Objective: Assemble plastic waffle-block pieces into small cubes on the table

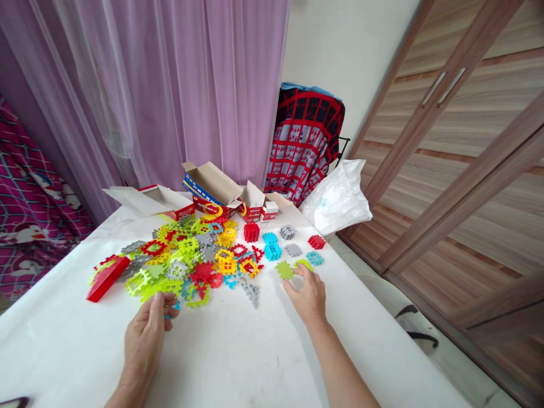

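Stacks such as the red tiles (251, 233) sit by colour, probably to keep them from mixing. The green tile (284, 270), toward the table's (357, 317) right edge, lies just beyond the right hand's (309, 292) thumb. That hand and the left hand (147, 328) are half-curled; I cannot tell their grip.

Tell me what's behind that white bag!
Behind the white bag, a patterned red cloth and the wooden wardrobe show. The bag hides whatever is right behind it.

Box lettering (203, 191), bag print (322, 202) (neither legible)
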`<control>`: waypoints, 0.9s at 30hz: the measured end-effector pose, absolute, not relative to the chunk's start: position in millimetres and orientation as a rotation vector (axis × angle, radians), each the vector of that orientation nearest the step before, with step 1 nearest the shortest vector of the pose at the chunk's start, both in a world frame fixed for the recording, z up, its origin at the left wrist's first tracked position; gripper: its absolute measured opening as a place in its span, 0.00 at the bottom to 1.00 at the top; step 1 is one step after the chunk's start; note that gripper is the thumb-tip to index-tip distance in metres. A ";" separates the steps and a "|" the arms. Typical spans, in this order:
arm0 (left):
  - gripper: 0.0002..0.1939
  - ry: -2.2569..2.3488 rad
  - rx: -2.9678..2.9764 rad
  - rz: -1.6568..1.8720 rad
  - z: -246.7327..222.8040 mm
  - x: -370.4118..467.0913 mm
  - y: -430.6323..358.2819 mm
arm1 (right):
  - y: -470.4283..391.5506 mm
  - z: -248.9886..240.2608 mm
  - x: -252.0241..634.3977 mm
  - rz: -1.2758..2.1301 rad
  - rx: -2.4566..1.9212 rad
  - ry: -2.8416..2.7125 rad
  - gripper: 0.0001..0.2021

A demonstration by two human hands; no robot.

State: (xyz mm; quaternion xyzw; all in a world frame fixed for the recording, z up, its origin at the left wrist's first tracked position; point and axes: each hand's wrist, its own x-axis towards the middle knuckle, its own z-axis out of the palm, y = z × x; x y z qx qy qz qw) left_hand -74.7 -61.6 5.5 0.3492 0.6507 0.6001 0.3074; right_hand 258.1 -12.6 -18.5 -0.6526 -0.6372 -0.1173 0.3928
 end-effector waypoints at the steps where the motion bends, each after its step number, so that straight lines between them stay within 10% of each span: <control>1: 0.27 1.725 0.926 1.586 5.1 -75.0 -61.6 | -11.2 -20.1 259.8 -0.302 -1.691 -1.614 0.21; 27: 0.36 1.823 0.940 1.506 9.7 -73.9 -60.2 | 20.1 -24.4 419.2 -0.024 -2.183 -1.268 0.25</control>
